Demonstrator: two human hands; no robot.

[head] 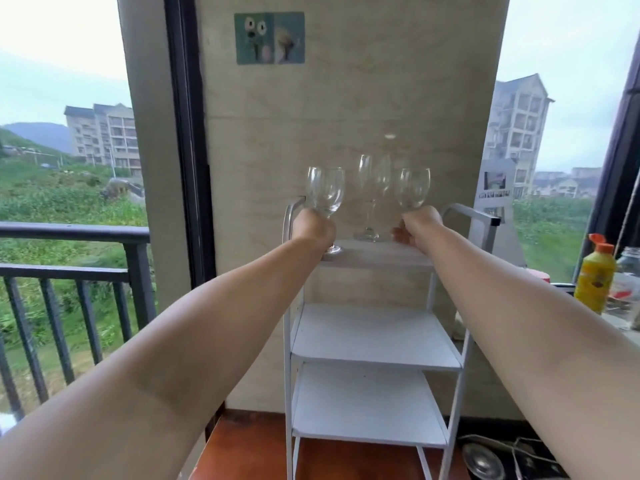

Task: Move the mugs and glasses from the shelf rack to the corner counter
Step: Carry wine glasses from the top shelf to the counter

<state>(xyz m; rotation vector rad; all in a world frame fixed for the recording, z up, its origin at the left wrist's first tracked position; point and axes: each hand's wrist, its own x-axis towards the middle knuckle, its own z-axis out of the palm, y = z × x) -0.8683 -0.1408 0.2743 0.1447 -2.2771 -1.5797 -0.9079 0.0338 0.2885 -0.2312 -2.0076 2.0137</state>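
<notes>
Risk: the two held glasses flank the third glass (pixel 372 199) standing far centre on the white rack's (pixel 375 337) top shelf, so a careless lift could knock it over. Left hand (pixel 311 228) is closed round the stem of the left glass (pixel 325 192), right hand (pixel 417 225) round the right glass (pixel 414 188), both at top-shelf height. All three are clear, stemmed, empty, apparently intact

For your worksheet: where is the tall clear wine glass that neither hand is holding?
In the head view, the tall clear wine glass stands at the back of the white metal rack's top shelf, between the left hand and right hand.
</notes>
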